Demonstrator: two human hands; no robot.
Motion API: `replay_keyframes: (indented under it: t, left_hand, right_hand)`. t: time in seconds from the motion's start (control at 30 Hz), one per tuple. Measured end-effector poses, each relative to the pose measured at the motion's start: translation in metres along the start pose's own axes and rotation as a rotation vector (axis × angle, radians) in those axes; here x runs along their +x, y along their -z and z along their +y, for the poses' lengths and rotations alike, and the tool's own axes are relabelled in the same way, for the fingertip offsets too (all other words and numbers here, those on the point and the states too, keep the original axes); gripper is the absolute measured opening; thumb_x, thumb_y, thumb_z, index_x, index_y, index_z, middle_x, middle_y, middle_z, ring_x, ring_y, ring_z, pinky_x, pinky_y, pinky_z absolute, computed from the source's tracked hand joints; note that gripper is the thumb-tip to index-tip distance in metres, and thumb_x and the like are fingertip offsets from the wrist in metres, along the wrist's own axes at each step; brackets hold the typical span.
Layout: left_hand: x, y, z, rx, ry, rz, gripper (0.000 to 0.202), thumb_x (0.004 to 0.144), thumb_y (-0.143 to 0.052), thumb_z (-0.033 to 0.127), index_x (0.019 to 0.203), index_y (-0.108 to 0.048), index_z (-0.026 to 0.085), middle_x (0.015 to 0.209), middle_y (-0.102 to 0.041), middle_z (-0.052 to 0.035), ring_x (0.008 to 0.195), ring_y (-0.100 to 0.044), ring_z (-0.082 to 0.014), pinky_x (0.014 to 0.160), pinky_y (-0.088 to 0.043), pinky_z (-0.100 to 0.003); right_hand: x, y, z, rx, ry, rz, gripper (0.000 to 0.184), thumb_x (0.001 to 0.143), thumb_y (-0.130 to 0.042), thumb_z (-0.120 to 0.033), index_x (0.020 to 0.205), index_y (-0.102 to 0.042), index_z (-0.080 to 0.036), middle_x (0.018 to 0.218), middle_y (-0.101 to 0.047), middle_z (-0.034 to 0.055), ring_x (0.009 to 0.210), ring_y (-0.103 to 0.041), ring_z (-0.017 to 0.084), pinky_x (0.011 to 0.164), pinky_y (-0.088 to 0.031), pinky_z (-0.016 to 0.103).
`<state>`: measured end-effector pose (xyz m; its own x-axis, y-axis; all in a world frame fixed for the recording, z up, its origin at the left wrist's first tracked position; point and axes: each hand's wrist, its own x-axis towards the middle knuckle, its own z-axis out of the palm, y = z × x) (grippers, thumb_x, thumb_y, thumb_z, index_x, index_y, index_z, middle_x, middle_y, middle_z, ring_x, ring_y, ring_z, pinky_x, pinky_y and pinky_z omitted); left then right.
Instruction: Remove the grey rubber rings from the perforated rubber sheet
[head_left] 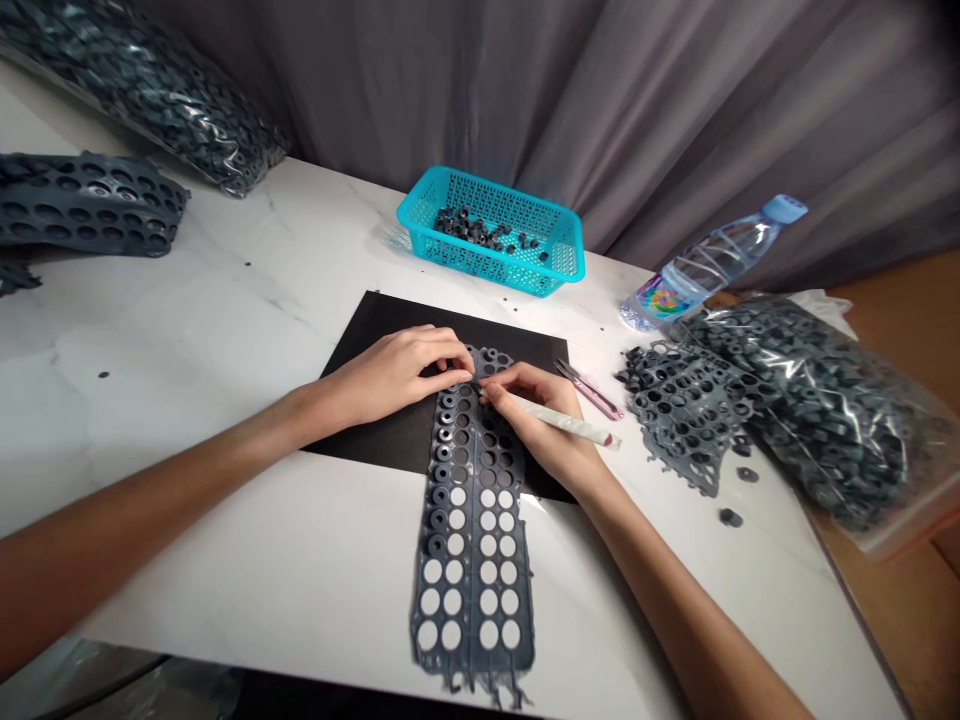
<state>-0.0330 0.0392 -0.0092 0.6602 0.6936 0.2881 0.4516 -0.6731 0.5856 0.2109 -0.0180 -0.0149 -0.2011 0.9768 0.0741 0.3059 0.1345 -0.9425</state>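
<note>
A long dark grey rubber sheet (472, 590) with rows of round holes lies lengthwise, its far part on a black mat (360, 425). Ring-shaped rubber pieces sit along its left row and at its far end; many nearer holes show the white table. My left hand (397, 375) rests over the sheet's far left side, thumb and forefinger pinched together; what is between them is hidden. My right hand (544, 415) grips a pen-like tool with a white wrapped handle (574, 424). Its tip points at the sheet beside my left fingertips.
Behind the mat stands a turquoise basket (491, 275) with small dark pieces. To the right are pink-handled snips (600, 396), a punched sheet (679, 410), a water bottle (697, 270) and a full bag (832, 420). Another bag (172, 110) and sheet (90, 205) lie at left.
</note>
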Motion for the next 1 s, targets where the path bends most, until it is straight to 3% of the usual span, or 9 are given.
replay_keyframes:
  t: [0.17,0.3,0.37,0.47,0.5,0.6,0.8,0.9,1.0]
  left_hand:
    - [-0.001,-0.001,0.006,0.191,-0.097,-0.047,0.022,0.114,-0.056,0.035,0.119,-0.074,0.023,0.119,-0.074,-0.0039,0.106,-0.068,-0.0230,0.100,-0.047,-0.039]
    - [0.002,-0.007,0.010,0.279,-0.206,-0.016,0.027,0.113,-0.046,0.019,0.108,-0.072,0.020,0.109,-0.074,-0.0074,0.099,-0.067,-0.0237,0.099,-0.047,-0.040]
    - [0.010,-0.003,0.005,0.131,-0.146,0.209,0.025,0.110,-0.046,0.016,0.104,-0.070,0.020,0.098,-0.073,-0.0066,0.093,-0.067,-0.0222,0.095,-0.050,-0.038]
    - [0.022,0.016,-0.011,-0.309,0.074,0.715,0.014,0.108,-0.059,0.027,0.097,-0.065,0.022,0.086,-0.067,-0.0028,0.079,-0.064,-0.0172,0.075,-0.050,-0.030]
    - [0.024,0.022,-0.016,-0.450,0.082,0.750,0.012,0.105,-0.064,0.029,0.096,-0.065,0.021,0.091,-0.067,-0.0034,0.080,-0.065,-0.0161,0.070,-0.049,-0.028]
    - [0.021,0.026,-0.019,-0.657,0.189,0.631,0.013,0.100,-0.075,0.033,0.099,-0.069,0.021,0.108,-0.072,-0.0054,0.095,-0.068,-0.0164,0.079,-0.053,-0.026]
    - [0.003,-0.001,0.003,-0.844,0.354,0.355,0.022,0.100,-0.077,0.038,0.108,-0.070,0.019,0.116,-0.079,-0.0108,0.104,-0.075,-0.0214,0.097,-0.059,-0.037]
    - [0.008,-0.002,0.002,-0.796,0.325,0.291,0.024,0.101,-0.074,0.038,0.114,-0.069,0.018,0.116,-0.079,-0.0113,0.099,-0.076,-0.0208,0.094,-0.060,-0.039]
    - [0.032,0.011,-0.014,-0.577,0.225,0.344,0.023,0.102,-0.070,0.038,0.113,-0.068,0.018,0.115,-0.078,-0.0100,0.099,-0.075,-0.0207,0.089,-0.059,-0.036]
  right_hand:
    - [-0.002,0.000,-0.001,-0.054,0.014,-0.017,0.021,0.100,-0.072,-0.038,0.097,-0.078,-0.018,0.090,-0.074,0.0040,0.076,-0.061,0.018,0.067,-0.045,0.029]
    - [-0.003,-0.001,0.001,-0.129,0.062,-0.046,0.017,0.102,-0.068,-0.033,0.096,-0.076,-0.019,0.087,-0.072,0.0021,0.073,-0.057,0.017,0.066,-0.042,0.029]
    - [-0.004,-0.002,0.001,-0.174,0.070,-0.050,0.017,0.102,-0.068,-0.032,0.095,-0.076,-0.019,0.083,-0.071,0.0013,0.069,-0.055,0.016,0.064,-0.040,0.029]
    - [-0.004,-0.002,0.000,-0.179,0.045,-0.034,0.017,0.101,-0.068,-0.032,0.099,-0.078,-0.019,0.090,-0.076,0.0028,0.071,-0.060,0.017,0.065,-0.043,0.030]
    - [-0.005,-0.001,-0.001,-0.158,0.028,-0.030,0.018,0.101,-0.068,-0.033,0.100,-0.079,-0.019,0.092,-0.078,0.0034,0.073,-0.062,0.017,0.066,-0.045,0.030]
    - [-0.005,0.002,-0.001,-0.077,-0.006,-0.009,0.022,0.103,-0.069,-0.038,0.099,-0.079,-0.019,0.093,-0.078,0.0048,0.078,-0.066,0.019,0.068,-0.048,0.029]
    - [-0.006,0.004,0.001,0.040,-0.007,0.075,0.027,0.102,-0.072,-0.045,0.104,-0.077,-0.018,0.096,-0.078,0.0069,0.076,-0.066,0.018,0.068,-0.051,0.030]
    - [-0.006,0.002,0.000,-0.004,0.003,0.060,0.025,0.101,-0.072,-0.043,0.103,-0.077,-0.019,0.097,-0.078,0.0069,0.078,-0.067,0.019,0.069,-0.051,0.031]
    - [-0.006,0.001,-0.002,-0.038,0.008,0.058,0.023,0.102,-0.070,-0.041,0.103,-0.077,-0.019,0.097,-0.078,0.0062,0.080,-0.067,0.020,0.070,-0.051,0.031]
